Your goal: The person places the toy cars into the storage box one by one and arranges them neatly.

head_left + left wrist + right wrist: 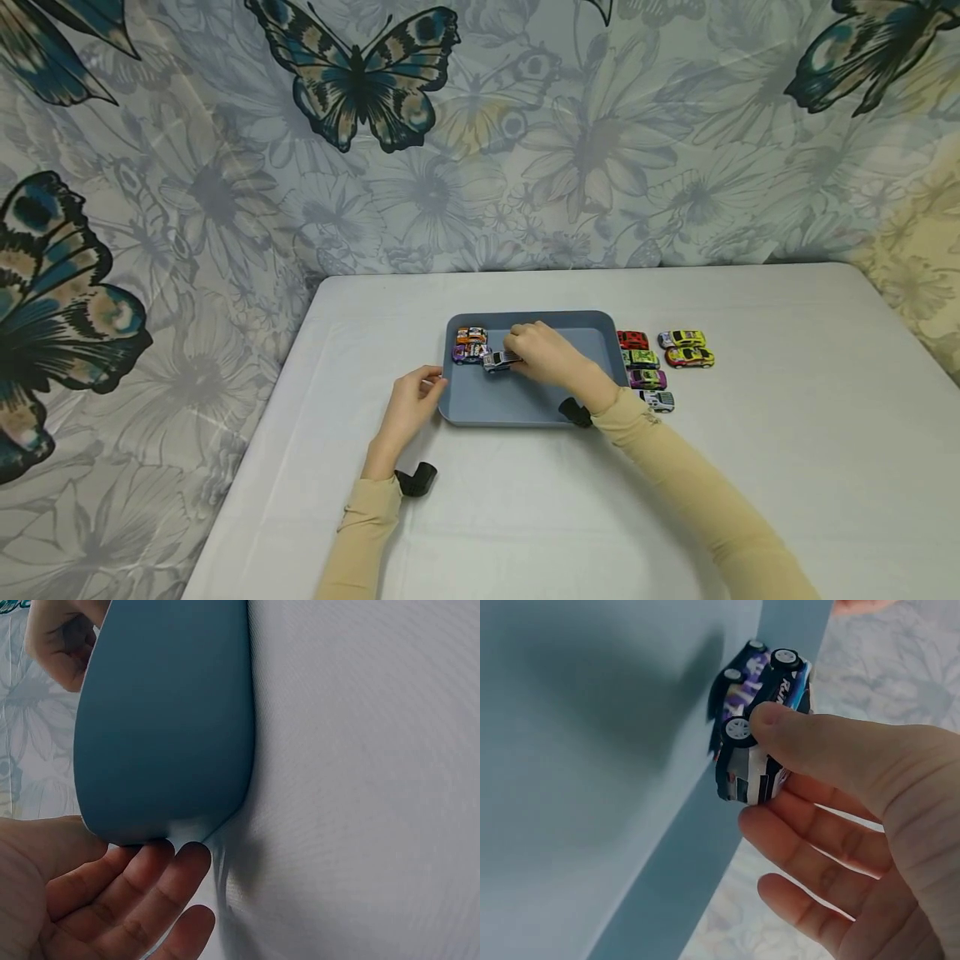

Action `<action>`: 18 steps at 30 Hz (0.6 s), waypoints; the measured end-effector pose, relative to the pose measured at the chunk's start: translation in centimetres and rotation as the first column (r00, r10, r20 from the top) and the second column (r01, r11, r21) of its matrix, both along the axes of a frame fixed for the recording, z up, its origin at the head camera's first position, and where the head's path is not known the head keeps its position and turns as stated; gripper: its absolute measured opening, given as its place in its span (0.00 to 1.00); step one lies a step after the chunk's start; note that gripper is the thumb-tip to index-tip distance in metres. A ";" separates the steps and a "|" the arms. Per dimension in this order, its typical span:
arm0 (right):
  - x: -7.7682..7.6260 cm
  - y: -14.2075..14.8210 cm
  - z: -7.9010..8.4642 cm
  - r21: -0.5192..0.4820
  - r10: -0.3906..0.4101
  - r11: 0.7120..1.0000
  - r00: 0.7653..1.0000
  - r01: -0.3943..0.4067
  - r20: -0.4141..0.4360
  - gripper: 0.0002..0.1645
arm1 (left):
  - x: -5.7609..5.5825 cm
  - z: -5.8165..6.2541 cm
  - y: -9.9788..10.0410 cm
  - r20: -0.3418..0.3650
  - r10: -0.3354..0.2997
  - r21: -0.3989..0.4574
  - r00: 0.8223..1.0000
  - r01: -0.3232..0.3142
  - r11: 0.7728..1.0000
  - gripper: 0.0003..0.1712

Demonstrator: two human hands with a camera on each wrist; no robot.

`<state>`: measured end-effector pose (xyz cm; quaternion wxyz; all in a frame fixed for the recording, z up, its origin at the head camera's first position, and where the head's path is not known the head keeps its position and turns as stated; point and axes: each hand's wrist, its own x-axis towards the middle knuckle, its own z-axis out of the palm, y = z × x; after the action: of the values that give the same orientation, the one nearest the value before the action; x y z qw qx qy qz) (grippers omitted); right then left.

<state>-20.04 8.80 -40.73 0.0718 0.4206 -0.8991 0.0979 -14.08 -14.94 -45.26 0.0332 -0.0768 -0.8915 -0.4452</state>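
My right hand pinches a white and black toy car between thumb and fingers. It holds the car over the left part of a blue-grey tray. Right by that car, a purple toy car and an orange toy car sit side by side in the tray's upper left corner. At the tray's left side, my left hand touches the outer wall with relaxed fingertips, seen closely in the left wrist view on the tray wall.
Beyond the tray's right edge, several toy cars stand on the white table: red, green, purple and white. Farther right are two yellow cars. A butterfly-patterned cloth hangs behind the table.
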 end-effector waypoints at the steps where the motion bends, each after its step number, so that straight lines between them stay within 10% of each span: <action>1: 0.0 -0.2 0.0 0.003 0.003 1.000 1.000 -0.003 0.007 0.11 | 0.0 0.0 0.0 0.000 0.000 0.001 1.000 0.000 1.000 0.14; 18: -0.7 -2.7 -0.3 0.044 0.033 0.998 0.993 -0.038 0.114 0.12 | -0.2 -0.2 0.1 -0.010 0.005 -0.006 1.000 -0.006 1.000 0.13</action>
<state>-20.75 6.09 -41.00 0.0090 0.4320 -0.8960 0.1020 -14.28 -14.88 -45.47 0.0386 -0.0766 -0.8928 -0.4422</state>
